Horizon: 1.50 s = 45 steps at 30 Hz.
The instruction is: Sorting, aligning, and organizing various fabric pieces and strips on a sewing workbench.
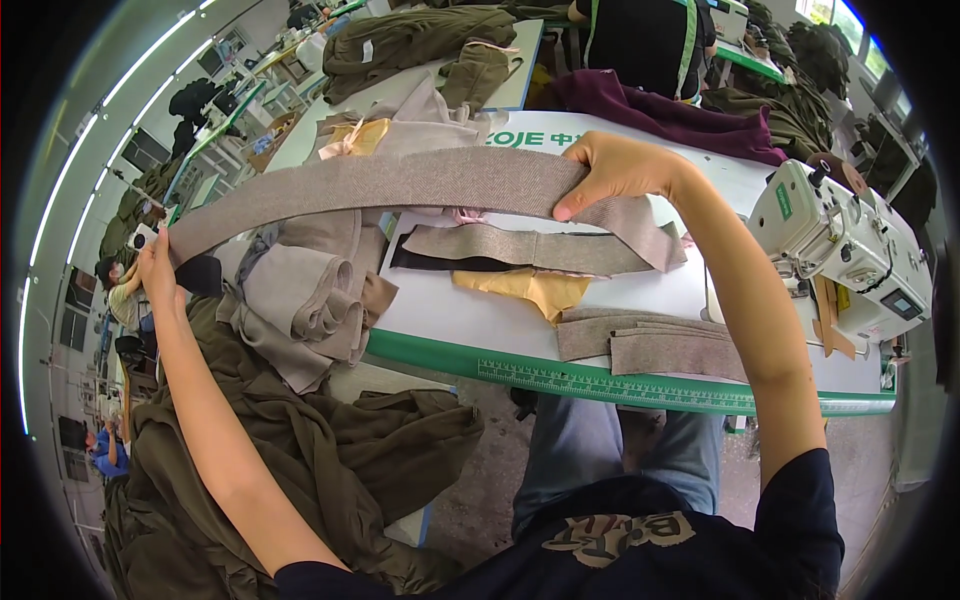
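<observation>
A long grey-brown fabric strip [390, 180] stretches between my two hands above the sewing table [430, 345]. My left hand [158, 268], far out to the left, pinches one end. Farther right, my right hand [612, 178] grips the strip with the thumb in front, and its loose end hangs down past the hand. Beneath it on the white tabletop lie more grey-brown strips [540, 250], partly over a black piece, with a tan paper-like piece [530, 290] below them. A stack of folded strips [670, 345] rests near the front edge, close to my right forearm.
A white sewing machine [850, 250] stands at the right end. Folded grey fabric [310, 290] lies left of the table, above dark olive garments [330, 450]. Purple cloth [670, 110] and olive piles [410, 50] sit behind. Another person [640, 50] is beyond the table.
</observation>
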### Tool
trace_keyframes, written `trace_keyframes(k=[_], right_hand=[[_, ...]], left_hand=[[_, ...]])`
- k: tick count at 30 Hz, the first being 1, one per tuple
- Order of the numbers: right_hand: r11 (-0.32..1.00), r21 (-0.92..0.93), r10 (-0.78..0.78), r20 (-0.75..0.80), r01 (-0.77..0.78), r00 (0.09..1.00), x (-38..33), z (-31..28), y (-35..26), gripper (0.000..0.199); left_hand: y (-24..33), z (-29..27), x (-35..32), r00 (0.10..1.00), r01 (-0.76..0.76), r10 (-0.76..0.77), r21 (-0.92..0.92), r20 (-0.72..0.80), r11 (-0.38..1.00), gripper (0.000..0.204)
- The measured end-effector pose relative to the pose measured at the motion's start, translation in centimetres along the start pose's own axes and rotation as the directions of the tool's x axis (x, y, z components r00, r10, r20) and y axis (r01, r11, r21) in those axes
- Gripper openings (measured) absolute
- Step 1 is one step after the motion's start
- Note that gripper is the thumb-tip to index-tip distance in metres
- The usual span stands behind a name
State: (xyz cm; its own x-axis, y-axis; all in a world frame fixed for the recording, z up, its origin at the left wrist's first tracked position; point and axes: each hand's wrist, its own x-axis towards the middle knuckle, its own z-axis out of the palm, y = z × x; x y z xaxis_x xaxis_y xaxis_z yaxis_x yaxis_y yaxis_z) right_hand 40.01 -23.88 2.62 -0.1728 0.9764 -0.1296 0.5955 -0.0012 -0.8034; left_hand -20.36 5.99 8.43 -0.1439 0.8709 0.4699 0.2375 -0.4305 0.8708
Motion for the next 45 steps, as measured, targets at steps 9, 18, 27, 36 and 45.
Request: trace_keyframes(k=[9,18,27,36,45], right_hand=[[1.0,0.02,0.007,-0.093,-0.006,0.996,-0.3,0.6,4.4,0.032],[0.99,0.11,-0.074,-0.128,0.089,0.989,-0.4,1.5,5.6,0.037],[0.996,0.076,0.068,-0.164,-0.056,0.984,-0.1,2.0,6.3,0.037],[0.979,-0.116,0.159,-0.083,-0.168,0.984,-1.8,2.6,10.3,0.037],[0.971,-0.102,0.195,-0.198,-0.218,0.961,-6.3,1.8,11.9,0.029]], left_hand=[[-2.3,1.1,-1.8,1.0,0.015,-0.015,0.176,0.002,0.984,0.039],[-3.7,-0.8,-2.7,0.997,0.065,-0.069,0.166,0.02,0.984,0.041],[-6.6,-0.6,-4.4,1.0,-0.017,0.017,0.055,0.005,0.998,0.032],[-12.4,-3.3,-6.6,0.981,-0.151,0.024,0.67,0.195,0.727,0.035],[-6.7,-4.2,-8.4,0.853,-0.082,-0.326,0.722,0.408,0.687,0.037]])
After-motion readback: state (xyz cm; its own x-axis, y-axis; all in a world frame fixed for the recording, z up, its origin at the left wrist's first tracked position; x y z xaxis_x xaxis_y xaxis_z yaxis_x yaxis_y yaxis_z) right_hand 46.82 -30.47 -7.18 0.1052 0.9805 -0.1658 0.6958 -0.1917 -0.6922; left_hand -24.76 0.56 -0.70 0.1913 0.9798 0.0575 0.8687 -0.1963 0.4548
